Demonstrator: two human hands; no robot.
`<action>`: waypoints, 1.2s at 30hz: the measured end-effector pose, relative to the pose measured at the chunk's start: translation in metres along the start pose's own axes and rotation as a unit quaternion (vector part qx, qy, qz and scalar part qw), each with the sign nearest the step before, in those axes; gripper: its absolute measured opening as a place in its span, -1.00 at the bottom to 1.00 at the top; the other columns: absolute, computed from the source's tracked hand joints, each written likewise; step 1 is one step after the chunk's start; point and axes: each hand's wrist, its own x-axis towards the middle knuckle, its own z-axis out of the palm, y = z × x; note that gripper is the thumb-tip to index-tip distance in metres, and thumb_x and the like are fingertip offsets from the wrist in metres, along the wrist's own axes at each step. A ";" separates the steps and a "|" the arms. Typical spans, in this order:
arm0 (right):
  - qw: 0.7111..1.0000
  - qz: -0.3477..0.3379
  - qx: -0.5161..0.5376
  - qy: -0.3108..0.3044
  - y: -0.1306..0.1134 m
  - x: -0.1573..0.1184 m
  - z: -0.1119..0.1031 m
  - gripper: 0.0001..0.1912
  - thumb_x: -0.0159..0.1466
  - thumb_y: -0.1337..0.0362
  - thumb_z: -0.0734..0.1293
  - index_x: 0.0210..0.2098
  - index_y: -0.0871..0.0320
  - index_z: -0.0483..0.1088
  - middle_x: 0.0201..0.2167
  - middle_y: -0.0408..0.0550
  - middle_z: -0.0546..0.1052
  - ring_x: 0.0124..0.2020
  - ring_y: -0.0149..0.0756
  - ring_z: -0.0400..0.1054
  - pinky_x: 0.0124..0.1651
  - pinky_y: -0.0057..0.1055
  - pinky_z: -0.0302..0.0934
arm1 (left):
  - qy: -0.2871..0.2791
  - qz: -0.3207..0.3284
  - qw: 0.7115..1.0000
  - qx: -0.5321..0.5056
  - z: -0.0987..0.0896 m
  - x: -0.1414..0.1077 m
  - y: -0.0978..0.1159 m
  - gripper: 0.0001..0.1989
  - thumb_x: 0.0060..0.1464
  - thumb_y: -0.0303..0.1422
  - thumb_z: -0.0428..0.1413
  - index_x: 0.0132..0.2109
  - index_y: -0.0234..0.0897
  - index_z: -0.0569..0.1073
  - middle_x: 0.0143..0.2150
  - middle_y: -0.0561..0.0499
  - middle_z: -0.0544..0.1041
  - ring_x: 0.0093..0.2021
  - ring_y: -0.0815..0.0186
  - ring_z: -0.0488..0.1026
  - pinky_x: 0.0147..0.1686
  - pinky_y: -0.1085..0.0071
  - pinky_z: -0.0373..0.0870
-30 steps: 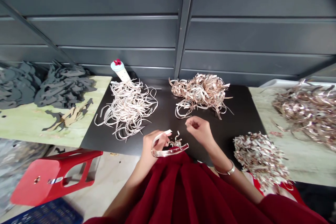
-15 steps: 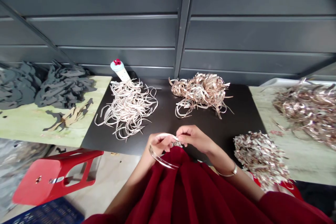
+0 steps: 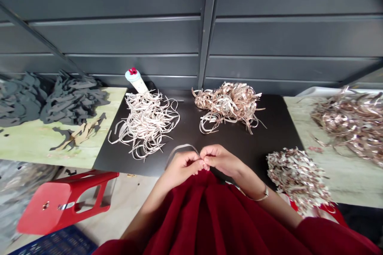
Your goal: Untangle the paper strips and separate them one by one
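Note:
My left hand (image 3: 182,167) and my right hand (image 3: 221,159) meet over the front edge of a black tabletop (image 3: 269,127), fingertips together. Between them they pinch a thin shiny strip (image 3: 182,146), which arcs up and to the left from my fingers. Whatever else lies inside my fingers is hidden. A pile of pale strips (image 3: 146,125) lies ahead and to the left, and a coppery pile of strips (image 3: 229,105) lies straight ahead. Neither hand touches them. A mottled heap of shredded strips (image 3: 297,179) sits beyond my right forearm.
A bottle with a red cap (image 3: 136,80) stands behind the pale pile. Dark grey cut-out shapes (image 3: 72,99) lie on a green board (image 3: 38,147) at left. A coppery heap (image 3: 348,121) lies at far right. A red stool (image 3: 62,203) stands on the floor at lower left.
My hands have come closer together, fingertips now meeting. The loop of strip has shifted from lower left to arc up behind my left hand, and the small curled bits are now hidden.

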 end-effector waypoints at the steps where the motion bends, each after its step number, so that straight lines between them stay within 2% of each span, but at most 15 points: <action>1: 1.000 0.007 0.012 -0.010 0.000 -0.001 -0.002 -0.66 -0.02 0.11 0.51 -0.51 0.28 0.42 -0.62 -0.15 0.45 -0.59 -0.49 0.27 -0.49 -0.54 0.14 | -0.007 0.011 1.000 0.012 0.000 0.000 0.001 -0.74 0.11 -0.25 0.07 -0.45 -0.33 0.44 -0.55 0.06 0.43 -0.53 0.44 0.33 -0.51 0.54 0.23; 3: 0.998 0.015 0.040 -0.040 -0.002 -0.003 -0.005 -0.66 -0.02 0.12 0.51 -0.52 0.27 0.41 -0.64 -0.15 0.45 -0.60 -0.49 0.27 -0.49 -0.54 0.13 | -0.007 0.035 0.998 0.044 0.000 -0.001 0.001 -0.77 0.12 -0.29 0.05 -0.42 -0.31 0.46 -0.53 0.06 0.43 -0.52 0.44 0.31 -0.49 0.54 0.21; 7: 0.994 -0.009 0.058 -0.094 -0.011 -0.007 -0.010 -0.66 0.00 0.11 0.50 -0.55 0.25 0.39 -0.66 -0.15 0.43 -0.61 -0.46 0.27 -0.48 -0.50 0.12 | 0.061 0.046 0.995 0.062 -0.002 -0.004 -0.002 -0.72 0.11 -0.28 0.04 -0.50 -0.32 0.38 -0.57 0.07 0.36 -0.55 0.45 0.25 -0.52 0.53 0.17; 9: 0.997 -0.028 0.006 -0.067 -0.014 -0.008 -0.009 -0.70 0.04 0.14 0.48 -0.52 0.27 0.42 -0.62 -0.12 0.46 -0.57 -0.44 0.30 -0.44 -0.49 0.14 | 0.067 0.031 0.997 0.037 -0.003 -0.006 -0.004 -0.66 0.14 -0.21 0.00 -0.51 -0.33 0.36 -0.59 0.07 0.35 -0.57 0.44 0.26 -0.52 0.52 0.18; 11: 0.998 -0.040 -0.050 -0.029 -0.014 -0.008 -0.006 -0.75 0.08 0.18 0.46 -0.47 0.27 0.44 -0.57 -0.10 0.48 -0.52 -0.43 0.32 -0.41 -0.49 0.16 | 0.050 0.035 0.998 0.026 -0.002 -0.007 -0.004 -0.61 0.15 -0.14 -0.03 -0.48 -0.34 0.38 -0.58 0.05 0.38 -0.55 0.42 0.29 -0.50 0.51 0.19; 16: 0.990 -0.075 -0.120 0.006 -0.012 -0.006 0.005 -0.76 0.12 0.18 0.43 -0.48 0.25 0.43 -0.57 -0.16 0.44 -0.51 -0.46 0.28 -0.40 -0.51 0.14 | 0.061 0.054 0.995 0.060 0.002 -0.007 0.002 -0.64 0.07 -0.14 0.09 -0.51 -0.33 0.36 -0.56 0.05 0.39 -0.53 0.42 0.27 -0.49 0.50 0.17; 20: 0.990 -0.051 -0.129 -0.006 -0.012 -0.007 0.006 -0.74 0.11 0.16 0.43 -0.49 0.25 0.42 -0.57 -0.15 0.44 -0.52 -0.45 0.28 -0.41 -0.51 0.13 | 0.039 0.046 0.996 0.065 0.003 -0.008 0.009 -0.65 0.15 -0.20 0.02 -0.50 -0.32 0.42 -0.56 0.05 0.40 -0.52 0.41 0.30 -0.44 0.50 0.20; 23: 0.994 -0.045 -0.092 -0.025 -0.012 -0.009 0.003 -0.73 0.09 0.15 0.45 -0.49 0.25 0.42 -0.59 -0.16 0.44 -0.53 -0.44 0.29 -0.40 -0.49 0.14 | 0.026 0.060 0.997 0.041 0.004 -0.011 0.011 -0.63 0.18 -0.21 -0.01 -0.50 -0.31 0.44 -0.54 0.04 0.44 -0.47 0.38 0.36 -0.37 0.47 0.24; 26: 0.996 -0.053 -0.052 -0.043 -0.013 -0.013 -0.004 -0.69 0.08 0.10 0.45 -0.50 0.24 0.41 -0.59 -0.13 0.45 -0.48 -0.36 0.34 -0.35 -0.42 0.19 | 0.037 0.086 0.996 -0.010 0.005 -0.014 0.008 -0.59 0.20 -0.20 -0.04 -0.52 -0.31 0.41 -0.45 -0.02 0.51 -0.37 0.31 0.43 -0.28 0.43 0.28; 28: 0.995 -0.059 -0.067 -0.042 -0.015 -0.015 -0.010 -0.66 0.07 0.07 0.45 -0.52 0.24 0.41 -0.57 -0.09 0.46 -0.43 -0.31 0.37 -0.31 -0.38 0.21 | 0.056 0.093 0.994 -0.012 0.006 -0.016 0.006 -0.60 0.21 -0.22 -0.06 -0.52 -0.31 0.40 -0.38 -0.06 0.54 -0.33 0.30 0.45 -0.29 0.43 0.29; 32: 0.981 -0.075 -0.175 -0.023 -0.016 -0.019 -0.019 -0.60 0.17 -0.01 0.34 -0.44 0.26 0.48 -0.43 0.00 0.52 -0.32 -0.27 0.38 -0.20 -0.35 0.23 | 0.087 0.117 0.982 0.117 0.007 -0.019 0.005 -0.75 0.20 -0.38 -0.06 -0.40 -0.28 0.44 -0.28 -0.07 0.56 -0.32 0.32 0.47 -0.27 0.45 0.32; 34: 0.977 -0.092 -0.190 -0.012 -0.013 -0.019 -0.020 -0.50 0.22 -0.09 0.25 -0.32 0.27 0.50 -0.39 0.04 0.53 -0.32 -0.26 0.39 -0.19 -0.34 0.24 | 0.097 0.136 0.970 0.177 0.008 -0.020 0.004 -0.80 0.18 -0.45 -0.06 -0.31 -0.27 0.46 -0.16 -0.11 0.56 -0.22 0.29 0.50 -0.20 0.43 0.34; 36: 0.976 -0.105 -0.191 0.005 -0.011 -0.016 -0.016 -0.42 0.19 -0.17 0.21 -0.28 0.27 0.48 -0.38 0.05 0.53 -0.36 -0.26 0.40 -0.25 -0.35 0.25 | 0.103 0.150 0.961 0.208 0.010 -0.020 0.002 -0.81 0.16 -0.48 -0.06 -0.31 -0.26 0.45 -0.03 -0.15 0.53 -0.09 0.24 0.49 -0.12 0.40 0.35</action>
